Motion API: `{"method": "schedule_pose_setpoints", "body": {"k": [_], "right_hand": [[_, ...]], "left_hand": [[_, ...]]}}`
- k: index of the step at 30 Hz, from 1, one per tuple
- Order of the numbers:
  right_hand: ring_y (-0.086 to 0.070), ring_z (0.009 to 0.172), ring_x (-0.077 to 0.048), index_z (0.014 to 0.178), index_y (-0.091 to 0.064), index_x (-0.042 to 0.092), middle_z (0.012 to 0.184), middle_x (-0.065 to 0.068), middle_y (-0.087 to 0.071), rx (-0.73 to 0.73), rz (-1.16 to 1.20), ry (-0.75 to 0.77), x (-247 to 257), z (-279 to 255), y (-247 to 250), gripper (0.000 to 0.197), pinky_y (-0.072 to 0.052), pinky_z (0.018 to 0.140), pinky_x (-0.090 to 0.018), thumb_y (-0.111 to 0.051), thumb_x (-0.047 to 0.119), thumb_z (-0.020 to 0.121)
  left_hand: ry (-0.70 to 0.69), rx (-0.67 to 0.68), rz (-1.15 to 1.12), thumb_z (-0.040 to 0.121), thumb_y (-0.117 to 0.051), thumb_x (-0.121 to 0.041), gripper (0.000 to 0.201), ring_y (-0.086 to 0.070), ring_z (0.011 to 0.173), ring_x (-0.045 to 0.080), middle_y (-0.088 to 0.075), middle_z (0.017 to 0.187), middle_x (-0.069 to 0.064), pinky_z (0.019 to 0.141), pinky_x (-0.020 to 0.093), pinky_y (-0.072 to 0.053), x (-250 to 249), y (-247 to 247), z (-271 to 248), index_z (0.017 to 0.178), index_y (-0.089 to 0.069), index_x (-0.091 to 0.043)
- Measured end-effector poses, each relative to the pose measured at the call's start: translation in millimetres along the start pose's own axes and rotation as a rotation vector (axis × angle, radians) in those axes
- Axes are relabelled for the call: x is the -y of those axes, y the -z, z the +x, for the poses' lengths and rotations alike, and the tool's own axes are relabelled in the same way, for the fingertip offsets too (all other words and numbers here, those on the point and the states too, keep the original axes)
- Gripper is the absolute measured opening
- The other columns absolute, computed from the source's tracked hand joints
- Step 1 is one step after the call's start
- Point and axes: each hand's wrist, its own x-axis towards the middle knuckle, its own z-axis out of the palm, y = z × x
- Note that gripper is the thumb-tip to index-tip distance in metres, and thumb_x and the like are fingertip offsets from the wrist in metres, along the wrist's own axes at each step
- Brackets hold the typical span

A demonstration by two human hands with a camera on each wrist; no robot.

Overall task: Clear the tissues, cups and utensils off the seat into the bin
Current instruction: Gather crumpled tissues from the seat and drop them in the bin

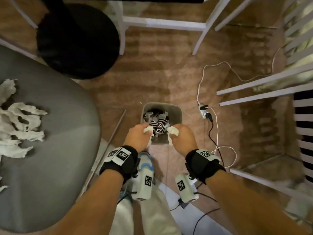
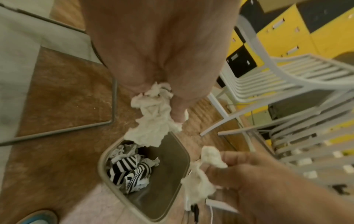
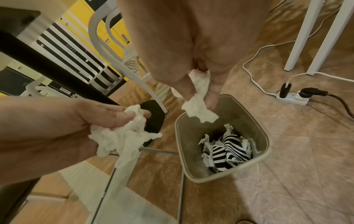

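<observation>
Both hands hover over the grey bin [image 1: 177,110] on the floor. My left hand [image 1: 141,133] grips a crumpled white tissue [image 2: 151,121] above the bin's near-left rim. My right hand [image 1: 180,134] grips another white tissue [image 3: 199,100] above the near-right rim. Inside the bin [image 3: 264,136] lie crumpled tissues and black-and-white striped cups [image 3: 229,150]. Several torn tissues [image 1: 18,119] remain on the grey seat [image 1: 59,150] at the left.
A black round stool [image 1: 76,41] stands beyond the seat. White chair legs [image 1: 199,34] and slatted chairs [image 1: 301,73] crowd the back and right. A power strip [image 1: 204,111] with cables lies just right of the bin. My shoe [image 1: 145,160] is near the bin.
</observation>
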Motion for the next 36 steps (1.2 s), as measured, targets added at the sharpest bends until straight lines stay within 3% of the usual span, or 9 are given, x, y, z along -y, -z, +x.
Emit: {"method": "schedule_pose_setpoints", "body": {"k": [5, 11, 17, 21, 26, 28, 32, 34, 36], "right_hand": [[-0.061, 0.108, -0.033, 0.117, -0.066, 0.008, 0.114, -0.016, -0.067, -0.061, -0.044, -0.055, -15.6, 23.3, -7.8, 0.030, -0.049, 0.093, -0.037, -0.063, 0.015, 0.087], [-0.047, 0.123, -0.033, 0.149, -0.022, 0.017, 0.139, -0.017, -0.039, 0.133, -0.141, -0.052, -31.1, 38.4, -9.0, 0.076, -0.040, 0.100, -0.035, -0.065, 0.026, 0.088], [-0.056, 0.108, -0.030, 0.130, -0.051, 0.017, 0.133, -0.011, -0.044, 0.154, -0.226, 0.018, 0.8, 11.4, 6.5, 0.040, -0.044, 0.093, -0.031, -0.056, 0.024, 0.090], [-0.055, 0.110, -0.020, 0.120, -0.059, 0.021, 0.127, -0.003, -0.054, 0.166, -0.259, 0.193, 61.9, -12.1, 7.5, 0.029, -0.043, 0.091, -0.030, -0.059, 0.026, 0.092], [-0.054, 0.111, -0.017, 0.118, -0.058, 0.025, 0.120, 0.001, -0.055, 0.200, -0.332, 0.494, 172.3, -43.0, -14.3, 0.026, -0.044, 0.092, -0.032, -0.057, 0.029, 0.093], [-0.051, 0.117, -0.018, 0.120, -0.056, 0.024, 0.122, 0.002, -0.053, 0.217, -0.377, 0.626, 214.3, -51.1, -34.5, 0.029, -0.042, 0.097, -0.032, -0.058, 0.029, 0.092], [-0.049, 0.117, -0.020, 0.129, -0.050, 0.023, 0.128, 0.001, -0.046, 0.239, -0.495, 0.842, 280.0, -64.4, -87.3, 0.044, -0.041, 0.100, -0.033, -0.062, 0.034, 0.088], [-0.035, 0.133, -0.025, 0.140, -0.039, 0.023, 0.145, -0.003, -0.034, 0.267, -0.562, 0.884, 303.1, -69.7, -115.9, 0.061, -0.034, 0.108, -0.036, -0.064, 0.038, 0.087], [-0.019, 0.142, -0.027, 0.148, -0.026, 0.024, 0.156, -0.005, -0.017, 0.282, -0.623, 0.883, 318.5, -72.6, -142.7, 0.076, -0.028, 0.112, -0.038, -0.065, 0.041, 0.085]], "left_hand": [[0.014, -0.109, 0.048, 0.094, -0.057, -0.023, 0.028, -0.057, 0.114, 0.032, -0.063, 0.122, 0.015, 0.092, 0.033, -0.043, 3.8, -31.4, 34.9, 0.120, -0.061, -0.014], [0.054, 0.191, -0.167, 0.098, -0.047, -0.039, 0.064, -0.025, 0.145, 0.021, -0.018, 0.160, -0.002, 0.118, 0.038, -0.023, 9.9, -39.5, 46.2, 0.153, -0.013, -0.033], [-0.004, 0.085, -0.237, 0.098, -0.051, -0.032, 0.031, -0.052, 0.118, 0.013, -0.052, 0.137, 0.000, 0.095, 0.017, -0.035, 22.1, -0.2, -19.2, 0.127, -0.059, -0.024], [-0.080, -0.068, -0.466, 0.095, -0.057, -0.020, 0.015, -0.060, 0.096, -0.003, -0.065, 0.112, -0.007, 0.077, 0.001, -0.039, 42.3, 44.9, -81.6, 0.103, -0.068, -0.026], [-0.015, -0.501, -0.659, 0.093, -0.060, -0.011, 0.014, -0.066, 0.087, 0.004, -0.071, 0.092, -0.007, 0.075, 0.010, -0.047, 97.9, 119.0, -144.2, 0.093, -0.069, -0.021], [0.052, -0.728, -0.604, 0.092, -0.060, -0.010, 0.014, -0.064, 0.087, 0.003, -0.069, 0.099, -0.005, 0.078, 0.016, -0.049, 126.7, 147.8, -161.6, 0.096, -0.068, -0.022], [0.250, -1.094, -0.291, 0.085, -0.065, -0.012, 0.033, -0.048, 0.118, 0.023, -0.051, 0.124, 0.008, 0.104, 0.038, -0.040, 177.7, 192.6, -177.9, 0.117, -0.059, -0.015], [0.335, -1.164, -0.150, 0.081, -0.068, -0.015, 0.048, -0.037, 0.131, 0.031, -0.041, 0.138, 0.014, 0.110, 0.042, -0.031, 196.7, 208.1, -177.8, 0.127, -0.054, -0.014], [0.415, -1.072, -0.116, 0.083, -0.069, -0.021, 0.059, -0.026, 0.138, 0.034, -0.029, 0.150, 0.015, 0.112, 0.046, -0.026, 211.4, 213.7, -172.2, 0.138, -0.046, -0.018]]}}
